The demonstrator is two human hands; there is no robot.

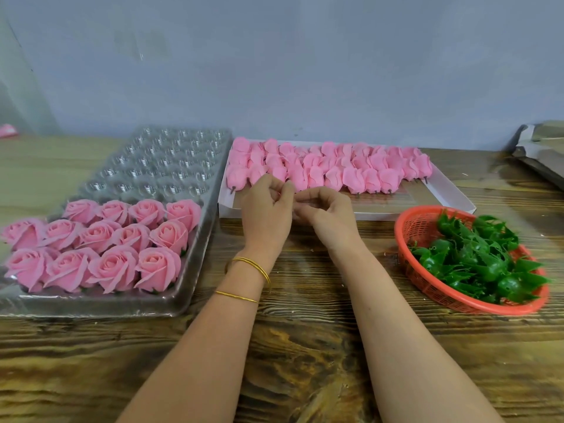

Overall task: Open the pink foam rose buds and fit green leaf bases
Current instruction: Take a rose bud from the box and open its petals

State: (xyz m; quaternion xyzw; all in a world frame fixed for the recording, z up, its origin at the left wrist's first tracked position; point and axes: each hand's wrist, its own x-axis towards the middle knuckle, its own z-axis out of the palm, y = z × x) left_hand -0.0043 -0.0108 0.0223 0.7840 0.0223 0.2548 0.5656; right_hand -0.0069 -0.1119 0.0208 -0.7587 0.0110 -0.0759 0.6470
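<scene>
Nearest up: two bare forearms over a wood-grain table point(305, 346), thin gold bangles point(253, 267) on the left wrist. Left hand point(268, 209) and right hand point(323, 213) meeting fingertip to fingertip just in front of the white tray point(427, 209), both curled into a pinch. Can't really tell what's pinched between them, too small and mostly hidden behind the fingers, maybe a sliver of pink.

Off to the right, near the table edge: red plastic basket point(409, 239) heaped with green leaf bases point(476, 257), tilted a bit, well apart from the hands.

Off to the left: clear plastic blister tray point(183, 288) with opened pink roses point(122, 239) sitting in the three nearest rows, a hint of green under a couple of them. Far rows of cups point(171, 157) in that tray just bare shiny plastic.

Behind the hands: closed pink rose buds point(329, 167) packed in rows in the white tray, lying on their sides, little dark stubs poking out toward the camera along the front row.

Far back: plain grey-blue wall point(274, 56), some grey cardboard-looking stuff point(540, 148) at the right corner.
</scene>
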